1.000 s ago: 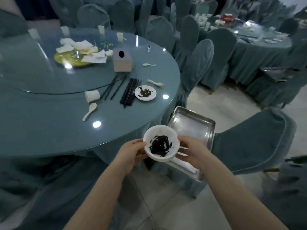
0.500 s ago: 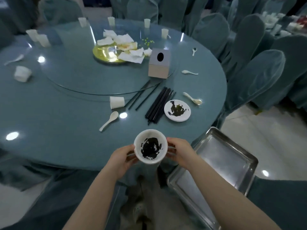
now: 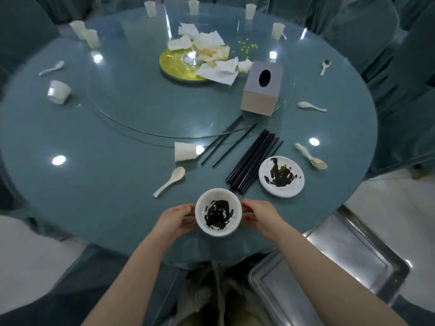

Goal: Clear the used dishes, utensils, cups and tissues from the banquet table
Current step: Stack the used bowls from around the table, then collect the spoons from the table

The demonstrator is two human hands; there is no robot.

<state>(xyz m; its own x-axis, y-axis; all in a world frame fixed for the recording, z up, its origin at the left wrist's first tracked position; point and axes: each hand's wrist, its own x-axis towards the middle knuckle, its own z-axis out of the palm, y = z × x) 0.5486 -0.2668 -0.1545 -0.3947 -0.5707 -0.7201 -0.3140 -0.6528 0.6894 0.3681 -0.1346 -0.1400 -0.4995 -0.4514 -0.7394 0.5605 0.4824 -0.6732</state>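
A white bowl [image 3: 217,211] with dark leftovers sits between my two hands over the near edge of the round table [image 3: 94,184]. My left hand [image 3: 175,220] grips its left side and my right hand [image 3: 261,215] grips its right side. A white plate [image 3: 281,176] with dark scraps lies to the right, beside a bundle of black chopsticks [image 3: 254,161]. Close by are a tipped paper cup [image 3: 184,151] and a white spoon [image 3: 170,181]. Crumpled tissues [image 3: 211,55] cover a gold plate [image 3: 174,65] on the glass turntable.
A steel tray [image 3: 329,267] sits low at the right, below the table edge. A tissue box [image 3: 261,89], several more spoons [image 3: 310,105], a tipped white cup [image 3: 58,91] and upright paper cups [image 3: 277,30] are spread over the table. Covered chairs ring it.
The bowl, held in both hands, has moved from over the steel tray leftward to the table's near edge. The view has turned to face the table.
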